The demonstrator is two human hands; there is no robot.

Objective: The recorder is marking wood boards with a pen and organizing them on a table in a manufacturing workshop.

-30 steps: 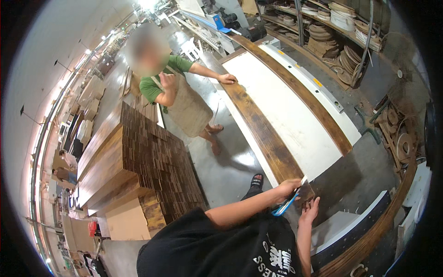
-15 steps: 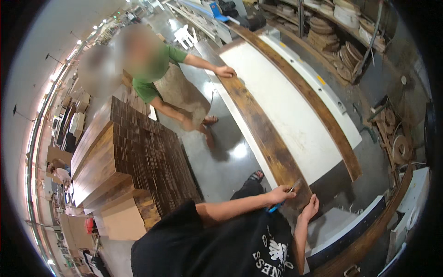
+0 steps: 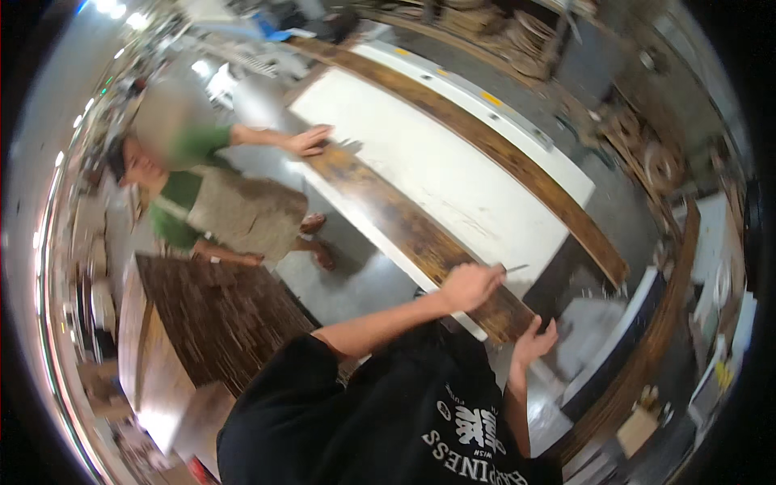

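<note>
My left hand (image 3: 471, 288) is closed round a knife, whose thin dark blade (image 3: 517, 268) sticks out over the near end of a brown wooden plank (image 3: 380, 206); its handle is hidden in my fist. At that plank's end corner is my right hand (image 3: 532, 343), thumb and fingers apart, touching the edge. The plank has dark mottled grain and lies along the near side of a white-topped table (image 3: 436, 162). A co-worker's hand (image 3: 309, 140) rests on the plank's far end.
A second brown plank (image 3: 485, 142) lies along the table's far side, beside a white machine rail (image 3: 509, 113). A tall stack of brown boards (image 3: 218, 315) stands at the left. A co-worker in a green shirt (image 3: 178, 198) stands between stack and table. Coiled rolls (image 3: 529, 36) fill racks behind.
My view has swung, so the scene is shifted and blurred. My left hand has turned over the plank, and the knife's blue handle no longer shows. My right hand's fingers have spread.
</note>
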